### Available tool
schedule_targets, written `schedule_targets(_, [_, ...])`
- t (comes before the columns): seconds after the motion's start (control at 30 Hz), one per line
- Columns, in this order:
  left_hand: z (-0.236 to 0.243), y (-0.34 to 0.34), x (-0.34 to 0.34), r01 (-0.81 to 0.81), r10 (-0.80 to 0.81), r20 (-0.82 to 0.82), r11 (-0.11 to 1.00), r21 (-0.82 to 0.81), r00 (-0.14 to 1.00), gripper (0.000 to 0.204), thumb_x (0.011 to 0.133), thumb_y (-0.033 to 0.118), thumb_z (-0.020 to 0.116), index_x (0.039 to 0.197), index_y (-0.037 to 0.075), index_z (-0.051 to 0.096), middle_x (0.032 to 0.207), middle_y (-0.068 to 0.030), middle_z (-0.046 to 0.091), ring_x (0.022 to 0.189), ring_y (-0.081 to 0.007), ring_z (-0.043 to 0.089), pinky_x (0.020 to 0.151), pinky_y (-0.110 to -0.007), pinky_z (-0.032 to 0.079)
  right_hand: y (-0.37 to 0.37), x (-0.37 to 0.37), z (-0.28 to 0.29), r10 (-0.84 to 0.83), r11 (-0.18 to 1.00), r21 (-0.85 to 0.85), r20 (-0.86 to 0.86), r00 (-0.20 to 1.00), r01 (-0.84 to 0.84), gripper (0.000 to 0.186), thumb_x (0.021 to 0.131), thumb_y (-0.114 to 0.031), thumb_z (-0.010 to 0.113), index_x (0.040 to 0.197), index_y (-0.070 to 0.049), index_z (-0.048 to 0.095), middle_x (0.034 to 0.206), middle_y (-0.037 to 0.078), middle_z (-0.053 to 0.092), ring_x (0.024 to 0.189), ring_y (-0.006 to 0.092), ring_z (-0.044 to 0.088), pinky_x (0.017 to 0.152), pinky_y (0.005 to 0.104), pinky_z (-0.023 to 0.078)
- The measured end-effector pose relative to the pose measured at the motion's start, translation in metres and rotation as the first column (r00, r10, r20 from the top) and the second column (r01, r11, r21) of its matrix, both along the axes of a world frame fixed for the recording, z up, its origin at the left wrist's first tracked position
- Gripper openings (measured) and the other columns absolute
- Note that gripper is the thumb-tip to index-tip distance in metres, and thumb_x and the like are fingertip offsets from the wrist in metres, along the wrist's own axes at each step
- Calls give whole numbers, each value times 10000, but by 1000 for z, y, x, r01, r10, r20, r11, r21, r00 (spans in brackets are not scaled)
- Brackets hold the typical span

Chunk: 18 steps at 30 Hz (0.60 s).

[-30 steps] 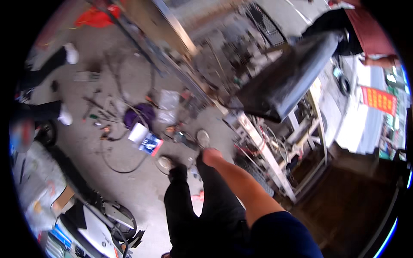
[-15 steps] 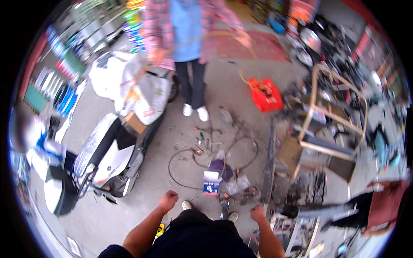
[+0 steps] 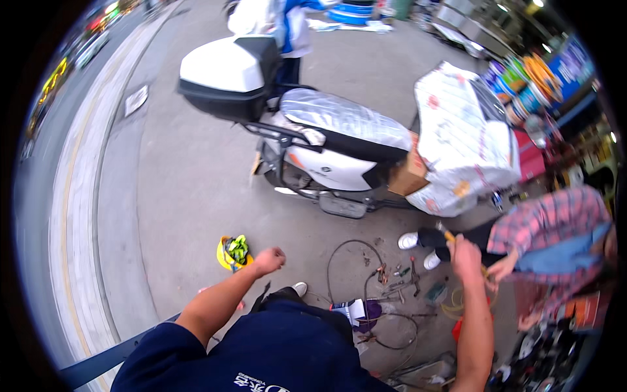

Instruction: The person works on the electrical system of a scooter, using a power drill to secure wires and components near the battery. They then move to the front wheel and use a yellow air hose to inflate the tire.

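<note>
Right grip (image 3: 466,261) clasps a rod (image 3: 447,233); left grip (image 3: 270,260), state unclear, hangs near a helmet (image 3: 226,259) holding green fabric (image 3: 239,248).

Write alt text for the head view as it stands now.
A person's right hand grips a slim yellow thing close to a co-worker in plaid; the left hand hangs near a yellow helmet. Beyond stands a white scooter.

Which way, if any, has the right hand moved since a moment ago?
Yes: against the purple cloth on the floor, the right hand went from the near side to beyond it, toward the plaid-shirted person.
</note>
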State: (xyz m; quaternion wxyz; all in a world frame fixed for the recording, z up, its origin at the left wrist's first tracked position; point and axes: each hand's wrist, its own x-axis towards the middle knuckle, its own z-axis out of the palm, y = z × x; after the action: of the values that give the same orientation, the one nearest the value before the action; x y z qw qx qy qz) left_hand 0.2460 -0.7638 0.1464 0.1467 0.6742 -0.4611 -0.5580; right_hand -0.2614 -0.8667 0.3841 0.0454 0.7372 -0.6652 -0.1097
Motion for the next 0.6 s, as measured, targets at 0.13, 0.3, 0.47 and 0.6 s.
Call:
schedule_targets(0.13, [20, 48, 68, -383, 368, 133, 917, 112, 920, 239, 827, 217, 604, 874, -17, 619, 809, -121, 672, 690, -180, 656, 618, -336, 521, 10, 64, -58, 258, 941, 211, 54, 965, -264, 312, 939, -354, 493, 1031, -67, 574, 707, 130, 629, 647, 311, 650, 554, 436, 507])
schedule_targets(0.3, [-56, 159, 127, -206, 4, 463, 899, 387, 886, 194, 837, 189, 615, 775, 5, 615, 709, -108, 647, 612, -225, 635, 585, -335, 520, 18, 183, -86, 257, 805, 287, 620, 741, -519, 353, 925, -307, 536, 1238, -146, 567, 907, 178, 651, 834, 368, 648, 731, 471, 517])
schedule_targets(0.47, [-6, 154, 136, -445, 370, 388, 887, 125, 844, 116, 826, 128, 596, 817, 18, 632, 684, -100, 636, 567, -205, 623, 546, -336, 519, -22, 254, -101, 28, 926, 106, 937, 347, -362, 368, 946, -275, 511, 1209, -17, 526, 1001, 264, 628, 949, 434, 606, 809, 476, 474])
schedule_targets(0.6, [61, 88, 129, -765, 737, 208, 631, 126, 643, 118, 813, 55, 578, 896, -28, 596, 735, -92, 621, 579, -161, 610, 499, -304, 500, -89, 266, -98, -246, 915, 238, 969, 18, -326, 244, 1027, -184, 386, 1081, -29, 566, 606, -53, 389, 526, 28, 363, 463, 190, 296])
